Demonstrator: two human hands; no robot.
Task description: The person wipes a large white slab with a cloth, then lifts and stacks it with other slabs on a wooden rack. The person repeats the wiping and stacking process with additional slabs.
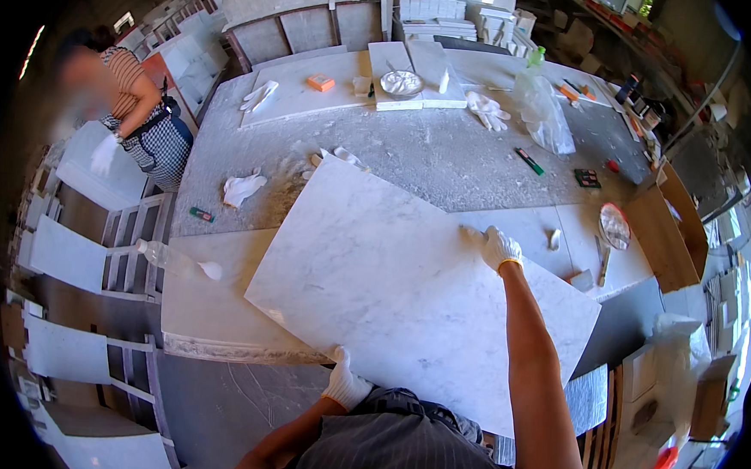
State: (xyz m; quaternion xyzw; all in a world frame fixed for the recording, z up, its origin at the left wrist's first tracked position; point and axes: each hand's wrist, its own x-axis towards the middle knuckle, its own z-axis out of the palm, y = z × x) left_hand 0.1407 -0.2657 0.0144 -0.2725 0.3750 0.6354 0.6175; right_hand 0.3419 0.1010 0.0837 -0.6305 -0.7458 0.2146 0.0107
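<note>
A large white marble slab (408, 271) with grey veining lies turned at an angle over the near side of the worktable, its near part reaching past the table edge toward my body. My left hand (349, 385), in a white knit glove, grips the slab's near left edge; its thumb is on top and the other fingers are hidden beneath. Across the slab stretches my right arm. My right hand (500, 247), gloved the same way, is closed at the far edge, with some fingers out of sight.
Around the slab on the dusty worktable (313, 127) are loose white gloves (243, 189), a plastic bottle (165, 258), a round dish (614, 226) and a plastic bag (544, 116). A cardboard box (668, 227) stands right. At left, a person (142, 108) works beside racked slabs.
</note>
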